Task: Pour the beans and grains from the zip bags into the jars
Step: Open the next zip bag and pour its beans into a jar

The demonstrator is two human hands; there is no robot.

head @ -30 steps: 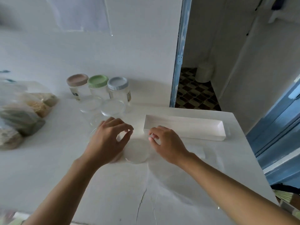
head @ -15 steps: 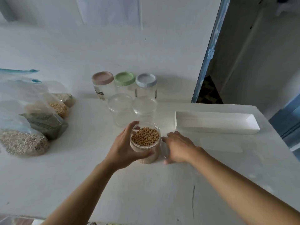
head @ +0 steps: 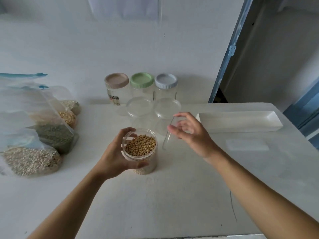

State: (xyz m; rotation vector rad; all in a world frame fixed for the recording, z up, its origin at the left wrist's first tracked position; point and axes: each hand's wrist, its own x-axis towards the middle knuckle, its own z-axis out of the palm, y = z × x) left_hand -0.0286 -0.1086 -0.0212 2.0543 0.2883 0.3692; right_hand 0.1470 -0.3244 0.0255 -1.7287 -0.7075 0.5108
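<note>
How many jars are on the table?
6: pink-lidded jar, green-lidded jar, grey-lidded jar by the wall; two clear-lidded jars in front; soybean jar in left hand.

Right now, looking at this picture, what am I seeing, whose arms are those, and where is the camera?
No machine here: these are a person's two bare arms, filmed by a wide-angle camera worn on their head, looking down. The left hand grips a clear plastic jar full of tan beans, on the white table. The right hand pinches a transparent round lid, tilted on edge beside the jar. At the left lie clear zip bags of grains. Behind stand lidded jars, and a long white tray lies at the right.
</note>
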